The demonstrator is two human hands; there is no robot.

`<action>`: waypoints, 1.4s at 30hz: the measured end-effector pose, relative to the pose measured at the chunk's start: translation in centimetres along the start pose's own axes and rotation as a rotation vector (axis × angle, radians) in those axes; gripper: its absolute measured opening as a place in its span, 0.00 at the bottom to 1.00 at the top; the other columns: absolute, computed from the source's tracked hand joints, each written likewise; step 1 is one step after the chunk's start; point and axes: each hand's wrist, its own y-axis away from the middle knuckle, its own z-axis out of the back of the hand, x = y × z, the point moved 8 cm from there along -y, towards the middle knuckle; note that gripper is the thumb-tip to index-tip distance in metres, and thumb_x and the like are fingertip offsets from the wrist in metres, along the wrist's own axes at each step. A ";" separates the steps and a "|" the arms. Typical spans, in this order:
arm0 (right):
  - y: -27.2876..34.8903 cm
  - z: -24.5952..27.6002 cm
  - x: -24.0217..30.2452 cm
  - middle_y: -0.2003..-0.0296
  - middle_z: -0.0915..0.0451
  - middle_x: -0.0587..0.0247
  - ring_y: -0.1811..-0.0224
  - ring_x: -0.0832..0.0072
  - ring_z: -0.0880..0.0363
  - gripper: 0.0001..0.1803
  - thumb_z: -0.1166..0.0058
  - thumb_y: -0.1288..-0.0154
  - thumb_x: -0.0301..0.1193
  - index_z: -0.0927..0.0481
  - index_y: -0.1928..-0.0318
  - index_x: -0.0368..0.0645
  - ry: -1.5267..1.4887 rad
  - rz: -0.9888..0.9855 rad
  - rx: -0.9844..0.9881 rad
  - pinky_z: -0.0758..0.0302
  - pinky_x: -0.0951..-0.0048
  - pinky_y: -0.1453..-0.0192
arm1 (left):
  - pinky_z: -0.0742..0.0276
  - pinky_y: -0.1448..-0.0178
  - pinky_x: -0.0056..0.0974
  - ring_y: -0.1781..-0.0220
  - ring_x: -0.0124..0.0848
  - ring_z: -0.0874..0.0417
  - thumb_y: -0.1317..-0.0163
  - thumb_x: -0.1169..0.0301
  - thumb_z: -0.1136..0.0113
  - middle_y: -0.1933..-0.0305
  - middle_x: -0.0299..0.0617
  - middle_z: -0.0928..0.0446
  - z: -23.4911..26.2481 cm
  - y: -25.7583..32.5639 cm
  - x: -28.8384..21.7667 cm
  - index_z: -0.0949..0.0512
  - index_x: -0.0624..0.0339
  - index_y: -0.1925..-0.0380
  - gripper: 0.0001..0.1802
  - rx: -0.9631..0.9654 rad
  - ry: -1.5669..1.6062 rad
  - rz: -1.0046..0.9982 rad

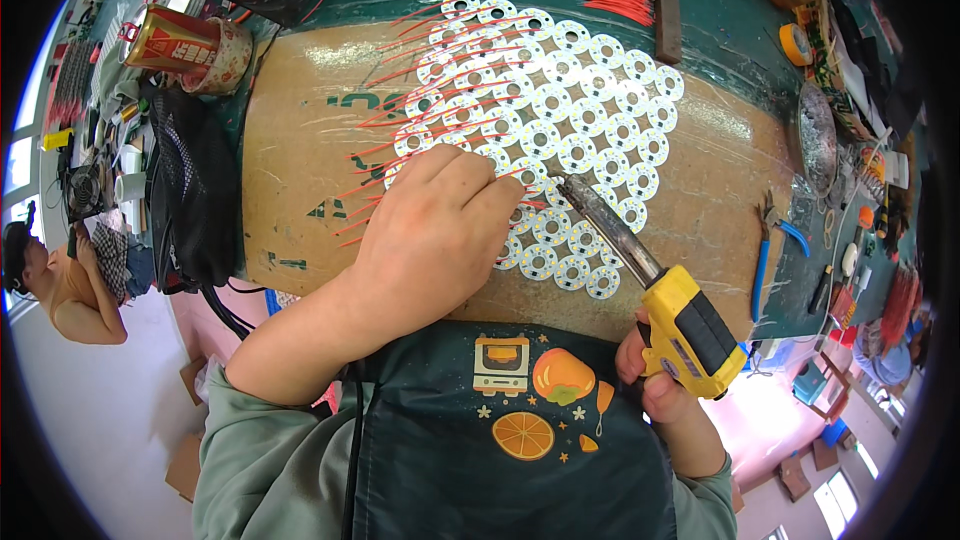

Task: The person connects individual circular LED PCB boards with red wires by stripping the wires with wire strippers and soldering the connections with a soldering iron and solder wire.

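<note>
Jutting forward-left from the right hand (667, 400) clasped around it: a yellow soldering gun (697, 333).

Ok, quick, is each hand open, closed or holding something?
Left hand: over the white ring boards; its grip is hidden, so I can't tell.
Right hand: closed, holding the yellow-and-black soldering gun.

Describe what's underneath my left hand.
White ring-shaped boards and thin red wires show around the edges of your left hand, over a brown sheet. Whatever lies directly beneath the palm is covered, so I can't tell.
</note>
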 end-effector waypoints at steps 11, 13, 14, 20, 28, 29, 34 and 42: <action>-0.2 -0.3 0.0 0.73 0.29 0.68 0.74 0.79 0.30 0.21 0.31 0.40 0.42 0.26 0.63 0.41 -0.028 -0.051 -0.003 0.32 0.76 0.72 | 0.23 0.57 0.42 0.62 0.41 0.19 0.50 0.80 0.33 0.67 0.42 0.22 1.5 1.6 0.5 0.17 0.59 0.66 0.10 0.124 0.101 0.058; -0.3 -0.3 0.1 0.74 0.29 0.68 0.75 0.79 0.30 0.20 0.31 0.40 0.42 0.26 0.63 0.41 0.005 -0.037 0.004 0.32 0.76 0.72 | 0.23 0.57 0.41 0.62 0.40 0.19 0.50 0.80 0.33 0.67 0.41 0.21 2.4 1.5 0.5 0.16 0.59 0.66 0.10 0.110 0.096 0.066; -0.3 -0.3 0.1 0.74 0.30 0.68 0.75 0.78 0.30 0.20 0.32 0.40 0.42 0.26 0.63 0.41 0.039 -0.024 0.011 0.32 0.76 0.72 | 0.23 0.57 0.41 0.62 0.40 0.19 0.50 0.80 0.33 0.67 0.41 0.21 2.9 1.2 0.4 0.16 0.59 0.66 0.10 0.111 0.098 0.065; -1.1 -1.1 0.4 0.76 0.29 0.68 0.76 0.78 0.30 0.17 0.35 0.38 0.37 0.24 0.61 0.38 0.064 0.028 0.014 0.33 0.74 0.74 | 0.23 0.58 0.41 0.62 0.40 0.19 0.51 0.81 0.32 0.67 0.41 0.21 3.8 -0.8 0.6 0.16 0.60 0.67 0.10 -0.035 0.025 0.058; -1.2 -0.8 -0.3 0.75 0.28 0.67 0.77 0.73 0.29 0.11 0.37 0.38 0.32 0.23 0.60 0.40 0.230 0.010 0.069 0.33 0.71 0.74 | 0.24 0.60 0.40 0.65 0.39 0.20 0.52 0.82 0.33 0.69 0.41 0.22 0.9 0.0 1.4 0.16 0.61 0.66 0.12 -0.097 0.015 -0.021; -1.2 -0.7 -0.4 0.75 0.27 0.67 0.77 0.72 0.29 0.10 0.37 0.38 0.32 0.23 0.61 0.40 0.247 -0.009 0.067 0.33 0.70 0.73 | 0.24 0.60 0.40 0.65 0.39 0.20 0.52 0.82 0.33 0.69 0.41 0.22 0.9 0.1 1.4 0.16 0.61 0.66 0.12 -0.098 0.016 -0.019; -1.3 -0.7 -0.6 0.75 0.27 0.67 0.76 0.72 0.29 0.10 0.37 0.38 0.32 0.24 0.63 0.41 0.245 -0.040 0.084 0.33 0.70 0.72 | 0.24 0.59 0.40 0.65 0.38 0.20 0.52 0.82 0.34 0.69 0.40 0.23 0.8 0.2 1.4 0.17 0.61 0.66 0.12 -0.090 -0.002 -0.018; -1.4 -0.8 -0.8 0.75 0.28 0.68 0.77 0.74 0.31 0.10 0.38 0.36 0.34 0.24 0.64 0.42 0.255 -0.027 0.098 0.35 0.71 0.73 | 0.24 0.58 0.41 0.65 0.38 0.20 0.52 0.82 0.34 0.69 0.40 0.23 0.6 0.2 1.5 0.17 0.61 0.66 0.11 -0.092 0.006 -0.031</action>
